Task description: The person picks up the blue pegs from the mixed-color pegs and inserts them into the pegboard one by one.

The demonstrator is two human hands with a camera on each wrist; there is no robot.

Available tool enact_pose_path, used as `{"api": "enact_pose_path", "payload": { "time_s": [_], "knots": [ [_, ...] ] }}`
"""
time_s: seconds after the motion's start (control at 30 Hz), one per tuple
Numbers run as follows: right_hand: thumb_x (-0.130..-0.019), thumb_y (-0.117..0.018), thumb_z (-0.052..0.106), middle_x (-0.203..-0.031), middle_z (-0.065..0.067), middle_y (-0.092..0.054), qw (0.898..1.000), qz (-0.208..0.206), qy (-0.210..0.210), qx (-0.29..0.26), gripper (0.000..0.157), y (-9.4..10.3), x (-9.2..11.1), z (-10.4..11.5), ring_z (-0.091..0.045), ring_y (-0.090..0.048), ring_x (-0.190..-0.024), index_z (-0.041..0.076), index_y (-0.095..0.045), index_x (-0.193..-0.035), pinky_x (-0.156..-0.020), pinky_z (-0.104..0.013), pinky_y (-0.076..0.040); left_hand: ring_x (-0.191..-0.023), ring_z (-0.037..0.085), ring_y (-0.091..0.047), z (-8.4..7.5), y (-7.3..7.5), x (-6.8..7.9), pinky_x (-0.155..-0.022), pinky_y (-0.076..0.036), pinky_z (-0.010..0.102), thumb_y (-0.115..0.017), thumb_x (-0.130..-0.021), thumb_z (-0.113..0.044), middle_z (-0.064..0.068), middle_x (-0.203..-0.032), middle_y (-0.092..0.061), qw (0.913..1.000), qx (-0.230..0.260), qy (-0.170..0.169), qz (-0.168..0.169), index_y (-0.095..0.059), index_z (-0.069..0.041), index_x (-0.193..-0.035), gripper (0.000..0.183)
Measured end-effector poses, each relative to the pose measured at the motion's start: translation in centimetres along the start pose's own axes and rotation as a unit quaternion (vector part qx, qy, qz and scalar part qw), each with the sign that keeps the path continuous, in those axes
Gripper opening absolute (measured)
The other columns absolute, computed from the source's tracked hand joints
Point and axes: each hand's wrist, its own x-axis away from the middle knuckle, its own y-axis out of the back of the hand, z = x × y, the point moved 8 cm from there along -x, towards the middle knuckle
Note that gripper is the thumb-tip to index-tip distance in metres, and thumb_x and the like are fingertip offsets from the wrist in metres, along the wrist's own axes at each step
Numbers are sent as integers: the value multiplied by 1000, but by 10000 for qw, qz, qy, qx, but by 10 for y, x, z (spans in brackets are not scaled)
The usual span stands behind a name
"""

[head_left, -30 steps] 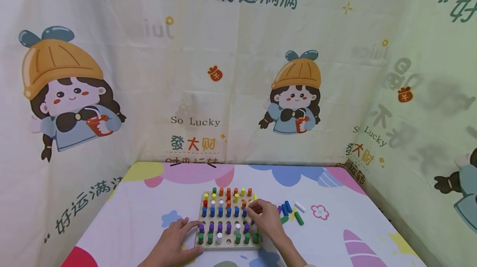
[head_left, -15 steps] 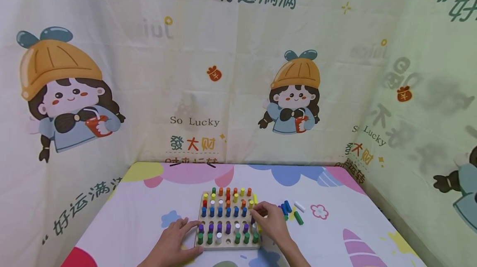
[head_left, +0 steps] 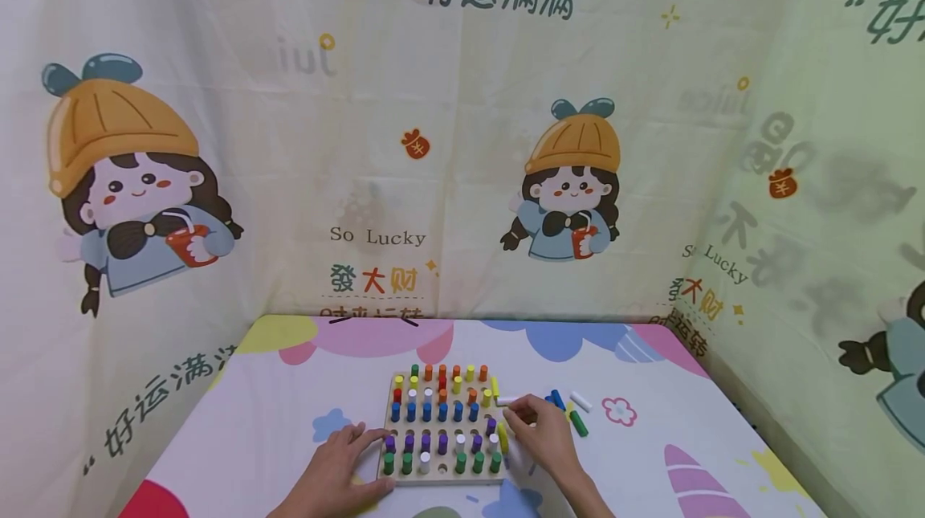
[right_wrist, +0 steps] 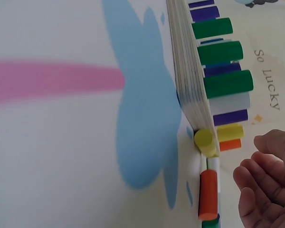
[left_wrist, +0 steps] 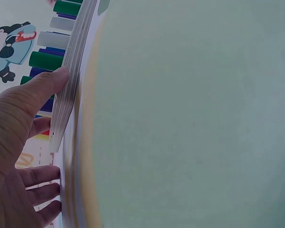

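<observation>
A wooden pegboard [head_left: 415, 479] carries rows of coloured pegs. The left hand [head_left: 333, 466] rests at its left side, thumb at the near corner and index finger on the left edge; in the left wrist view the thumb [left_wrist: 52, 83] presses the board's side. Beside the right edge is the right hand [head_left: 542, 431], fingers loosely curled, with no peg visible between thumb and fingers in the right wrist view. A white peg [head_left: 506, 401] lies at its fingertips. In the board's upper right stands a yellow peg [head_left: 487, 398]; a purple peg [head_left: 491, 427] stands lower.
Loose pegs lie right of the hand, among them a blue peg [head_left: 558, 400], a white peg [head_left: 581, 401] and a green peg [head_left: 579, 423]. An orange peg [right_wrist: 208, 194] shows in the right wrist view. A yellow peg [head_left: 503, 438] lies along the board's edge.
The right hand has moved right and slightly nearer, away from the standing yellow peg. The white peg and the purple peg by the right edge have come into sight. The left hand stays put.
</observation>
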Motion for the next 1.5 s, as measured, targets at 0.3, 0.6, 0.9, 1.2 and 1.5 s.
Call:
{"api": "enact_pose_path", "payload": {
  "time_s": [0.3, 0.6, 0.9, 1.2, 1.5],
  "knots": [
    [-89, -80, 19, -82, 4, -69, 9995, -214, -221, 54, 15, 12, 1, -16, -10, -64, -76, 8, -72, -95, -68, -26, -55, -134, 51, -45, 1, -1, -1, -97, -39, 80, -79, -69, -72, 18, -148, -52, 10000, 31, 4, 39, -63, -31, -136, 80],
    [-86, -81, 14, -81, 2, -72, 9984, -546, -113, 40, 13, 30, 3, -25, -11, -65, -73, 7, -72, -92, -65, -24, -53, -134, 50, -45, -1, 2, -1, -98, -39, 79, -78, -70, -71, 18, -148, -51, 10000, 9, 38, 32, -63, -28, -137, 81],
    [-85, -82, 15, -84, 0, -73, 9975, -626, -299, 126, 15, 38, 5, -38, -12, -65, -74, 7, -72, -93, -66, -26, -53, -134, 49, -44, 0, 1, -1, -100, -38, 78, -78, -71, -71, 18, -148, -51, 10000, -26, 12, -18, -62, -25, -138, 83],
    [-83, -83, 15, -87, -4, -76, 9968, -717, -274, 213, 17, 44, 3, -46, -12, -65, -71, 5, -73, -93, -64, -26, -51, -135, 50, -44, 1, 0, 0, -100, -38, 78, -79, -69, -72, 18, -149, -51, 10000, 34, 76, 2, -62, -27, -137, 83],
    [-82, -83, 17, -87, -7, -76, 9945, -806, -419, 529, 19, 49, 0, -54, -16, -67, -71, 4, -72, -92, -63, -32, -51, -135, 51, -43, 1, 1, 0, -100, -37, 79, -79, -70, -71, 19, -149, -51, 10000, 76, 46, -3, -63, -25, -138, 83]
  ]
}}
